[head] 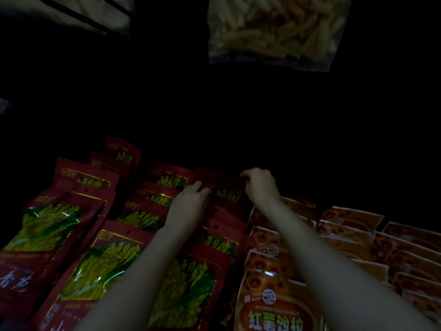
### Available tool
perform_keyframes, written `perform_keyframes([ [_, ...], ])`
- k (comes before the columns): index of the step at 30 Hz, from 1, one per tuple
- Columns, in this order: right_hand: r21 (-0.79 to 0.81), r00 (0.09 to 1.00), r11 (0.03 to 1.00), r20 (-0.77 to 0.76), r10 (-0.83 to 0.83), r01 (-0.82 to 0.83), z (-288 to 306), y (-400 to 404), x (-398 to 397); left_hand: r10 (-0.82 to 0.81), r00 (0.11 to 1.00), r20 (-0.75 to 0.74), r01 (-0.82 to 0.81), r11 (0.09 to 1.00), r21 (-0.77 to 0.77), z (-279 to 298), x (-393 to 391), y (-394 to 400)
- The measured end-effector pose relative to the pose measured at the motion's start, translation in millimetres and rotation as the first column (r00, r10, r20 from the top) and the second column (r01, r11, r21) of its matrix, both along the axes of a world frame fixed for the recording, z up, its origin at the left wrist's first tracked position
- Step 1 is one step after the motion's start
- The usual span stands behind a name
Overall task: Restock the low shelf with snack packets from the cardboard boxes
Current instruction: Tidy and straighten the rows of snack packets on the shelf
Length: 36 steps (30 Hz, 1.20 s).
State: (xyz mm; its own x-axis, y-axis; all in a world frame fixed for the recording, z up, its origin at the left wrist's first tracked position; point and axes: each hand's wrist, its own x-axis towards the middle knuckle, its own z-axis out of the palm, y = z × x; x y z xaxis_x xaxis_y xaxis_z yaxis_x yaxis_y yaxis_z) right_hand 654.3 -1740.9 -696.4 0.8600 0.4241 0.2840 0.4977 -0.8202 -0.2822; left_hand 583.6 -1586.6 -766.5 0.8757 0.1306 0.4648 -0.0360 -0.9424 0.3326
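Pinching a red packet [223,185] by its top corners — left hand [188,209], right hand [261,185] — long axis pointing away.

Dim shelf, both hands [223,194] gripping red snack packet [224,185], orange packets [274,304] beside

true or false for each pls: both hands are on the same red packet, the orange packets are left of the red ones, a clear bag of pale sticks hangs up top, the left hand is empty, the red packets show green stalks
1. Both hands hold the same red packet: true. The left hand and right hand grip the red packet at the back of the row.
2. The orange packets lie left of the red ones: false. The orange packets lie to the right.
3. A clear bag of pale sticks shows up top: true, the clear bag.
4. The left hand is empty: false. It pinches the red packet's edge.
5. The red packets show green stalks: true.
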Motion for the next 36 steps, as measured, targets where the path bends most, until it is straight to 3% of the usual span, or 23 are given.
perform_keyframes([
  [3, 0.042, 0.992, 0.996, -0.099, 0.077, -0.073, 9.3, -8.5, 0.8, -0.047, 0.964, 0.260, -0.013, 0.974, 0.226, 4.6, -0.9, 0.9],
  [5, 0.043, 0.986, 0.994, -0.123, 0.109, -0.104, 13.4, -7.2, -3.0, -0.098, 0.949, 0.299, -0.003, 0.947, 0.321, 10.9, 1.2, -5.2],
  [10, 0.076, 0.978, 0.989, -0.155, 0.140, -0.130, 12.4, -2.1, -5.7, -0.124, 0.967, 0.220, 0.044, 0.940, 0.339, 6.8, 2.2, -6.9],
  [17, 0.044, 0.995, 0.998, -0.093, 0.048, -0.044, 11.2, -2.7, -1.4, -0.228, 0.936, 0.269, 0.085, 0.887, 0.454, 12.6, 4.0, -0.9],
  [20, 0.043, 0.989, 0.998, -0.141, 0.049, -0.043, 10.3, 1.4, 1.4, -0.232, 0.944, 0.236, 0.091, 0.868, 0.488, 14.0, 2.1, 0.1],
  [23, 0.027, 0.983, 0.999, -0.180, 0.027, -0.023, 0.2, 4.1, 1.3, -0.187, 0.968, 0.168, 0.102, 0.904, 0.416, 14.4, 8.7, -6.6],
  [26, 0.172, 0.972, 0.977, -0.218, -0.089, 0.128, -1.4, -3.5, 7.4, -0.100, 0.991, -0.089, 0.124, 0.937, 0.326, 17.0, 12.8, -16.2],
  [28, 0.199, 0.971, 0.970, -0.221, -0.091, 0.136, 0.5, -5.6, 11.2, -0.046, 0.976, -0.213, 0.118, 0.933, 0.341, 19.7, 14.7, -19.5],
  [32, 0.128, 0.987, 0.989, -0.154, -0.050, 0.070, -0.5, 4.4, 12.3, -0.008, 0.960, -0.281, 0.112, 0.929, 0.354, 19.2, 19.2, -22.0],
  [36, 0.109, 0.979, 0.988, -0.182, -0.091, 0.112, -10.2, 10.1, 12.4, 0.032, 0.956, -0.290, 0.057, 0.954, 0.294, 16.8, 18.3, -20.7],
])
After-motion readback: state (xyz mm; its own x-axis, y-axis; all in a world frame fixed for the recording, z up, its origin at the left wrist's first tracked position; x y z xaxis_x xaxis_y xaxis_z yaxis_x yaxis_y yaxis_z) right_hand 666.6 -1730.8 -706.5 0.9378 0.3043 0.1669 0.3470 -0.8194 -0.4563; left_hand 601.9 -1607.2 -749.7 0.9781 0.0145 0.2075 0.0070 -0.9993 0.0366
